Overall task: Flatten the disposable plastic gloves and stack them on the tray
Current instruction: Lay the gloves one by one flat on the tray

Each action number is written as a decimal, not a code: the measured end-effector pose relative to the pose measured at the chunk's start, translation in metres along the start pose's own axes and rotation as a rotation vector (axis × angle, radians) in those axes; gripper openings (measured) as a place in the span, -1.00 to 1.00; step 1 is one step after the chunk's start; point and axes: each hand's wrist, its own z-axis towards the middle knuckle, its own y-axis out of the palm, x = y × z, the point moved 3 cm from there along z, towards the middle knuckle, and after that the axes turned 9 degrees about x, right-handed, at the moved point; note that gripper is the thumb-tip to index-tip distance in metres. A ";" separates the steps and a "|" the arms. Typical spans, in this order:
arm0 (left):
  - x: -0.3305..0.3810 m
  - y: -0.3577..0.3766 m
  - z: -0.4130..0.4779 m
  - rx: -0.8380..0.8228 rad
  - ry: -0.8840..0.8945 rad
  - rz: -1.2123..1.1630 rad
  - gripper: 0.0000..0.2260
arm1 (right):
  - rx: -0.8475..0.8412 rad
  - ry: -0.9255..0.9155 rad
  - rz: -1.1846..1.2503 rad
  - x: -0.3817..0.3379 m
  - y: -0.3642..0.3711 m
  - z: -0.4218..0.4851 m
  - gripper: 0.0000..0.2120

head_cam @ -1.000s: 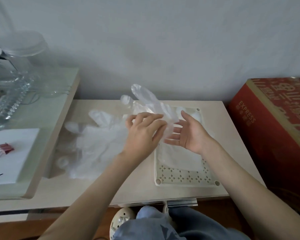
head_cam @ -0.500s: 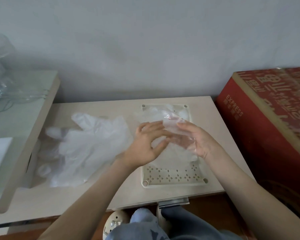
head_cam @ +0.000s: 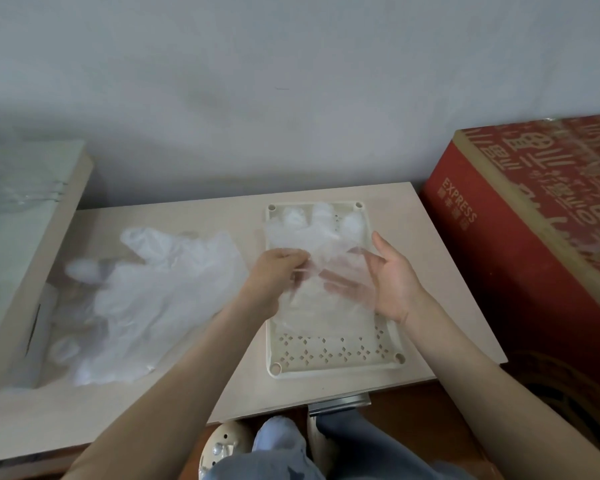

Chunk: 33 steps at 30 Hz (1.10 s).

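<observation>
A clear plastic glove (head_cam: 317, 237) lies over the cream perforated tray (head_cam: 336, 356), its fingers pointing to the far rim. My left hand (head_cam: 274, 271) pinches the glove's film near its middle, fingers curled. My right hand (head_cam: 390, 278) is palm up with straight fingers under or against the glove's right side, partly veiled by the film. A loose heap of several more clear gloves (head_cam: 153, 299) sits on the table left of the tray.
The light wooden table (head_cam: 440, 271) ends at a red cardboard box (head_cam: 534, 237) on the right. A raised glass-topped shelf (head_cam: 21, 216) stands at the left. The wall runs along the back. My knees and a white object show below the front edge.
The glove came down from the air onto the tray and now lies spread along it. My right hand has turned palm up and opened out to the right. The camera view shifted right.
</observation>
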 end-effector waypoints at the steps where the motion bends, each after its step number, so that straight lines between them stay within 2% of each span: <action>1: 0.000 0.000 0.000 0.026 -0.003 0.006 -0.87 | 0.010 0.006 -0.022 0.001 -0.002 0.001 -0.56; 4: 0.004 -0.005 0.001 0.117 0.014 0.101 -0.91 | 0.062 -0.030 -0.064 0.001 -0.004 0.005 -0.64; 5: 0.005 -0.006 0.001 0.136 0.040 0.138 -0.91 | 0.070 -0.065 -0.120 0.001 -0.004 0.005 -0.58; 6: 0.008 -0.007 0.000 0.145 0.071 0.162 -0.92 | 0.065 -0.121 -0.227 0.001 -0.003 0.005 -0.44; 9: 0.018 -0.006 -0.004 0.103 0.140 0.207 -0.92 | 0.042 -0.317 -0.678 -0.001 0.003 0.000 -0.05; 12: 0.025 -0.003 -0.011 0.051 0.165 0.222 -0.90 | 0.012 -0.398 -0.907 -0.001 0.011 -0.002 0.03; 14: 0.028 -0.003 -0.015 0.042 0.166 0.194 -0.87 | -0.024 -0.366 -0.874 0.002 0.012 -0.001 -0.09; 18: 0.034 -0.005 -0.021 0.045 0.173 0.155 -0.80 | 0.066 -0.312 -0.677 0.004 0.005 0.009 -0.64; 21: 0.033 -0.010 -0.021 0.067 0.156 0.150 -0.76 | 0.155 -0.288 -0.578 0.004 0.003 0.007 -0.81; 23: 0.031 -0.013 -0.020 0.080 0.128 0.136 -0.75 | 0.177 -0.229 -0.449 0.002 0.001 0.006 -0.78; 27: 0.028 -0.016 -0.020 0.083 0.038 0.013 -0.71 | 0.123 -0.062 -0.117 0.001 0.000 0.005 -0.60; 31: 0.034 -0.013 -0.027 0.014 -0.083 -0.184 -0.72 | 0.055 -0.034 -0.173 0.007 0.004 0.007 -0.56; 33: 0.038 -0.012 -0.031 -0.032 -0.135 -0.251 -0.74 | -0.025 -0.051 -0.254 0.008 0.005 0.007 -0.43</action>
